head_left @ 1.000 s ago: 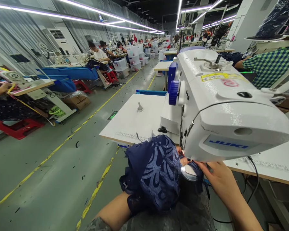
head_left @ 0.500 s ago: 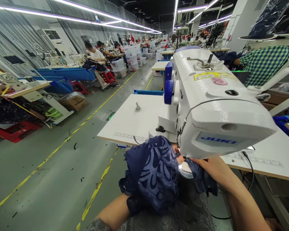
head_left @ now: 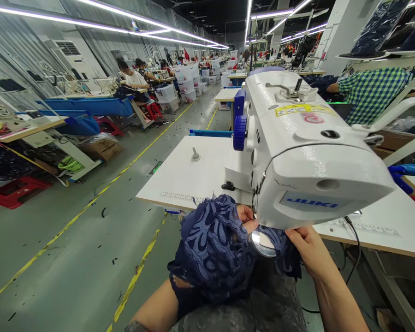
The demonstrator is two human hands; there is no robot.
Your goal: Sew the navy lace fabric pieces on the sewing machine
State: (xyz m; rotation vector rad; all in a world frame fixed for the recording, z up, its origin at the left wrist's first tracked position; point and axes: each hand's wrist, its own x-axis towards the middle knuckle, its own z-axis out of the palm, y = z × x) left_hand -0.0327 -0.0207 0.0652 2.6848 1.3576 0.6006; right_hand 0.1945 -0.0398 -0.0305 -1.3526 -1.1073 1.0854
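Navy lace fabric with a raised, looping pattern drapes over my left forearm and runs under the head of a white sewing machine. Close to the needle area, my left hand pinches the fabric's edge; most of that hand is covered by cloth. My right hand is closed on the fabric to the right of the machine's end, thumb and fingers together. Between the two hands a shiny rounded metal plate shows at the tip of the machine bed. The needle itself is hidden behind the machine head.
A white machine table with a printed ruler edge extends behind and to both sides. A black cable hangs at the right. Across the aisle with yellow floor lines, people sit at other machines. A person in a checked shirt works at the right.
My right hand has drawn back and to the right, with its fingers more visible. My left hand shows more beside the needle area. The fabric has shifted, uncovering more of the metal plate.
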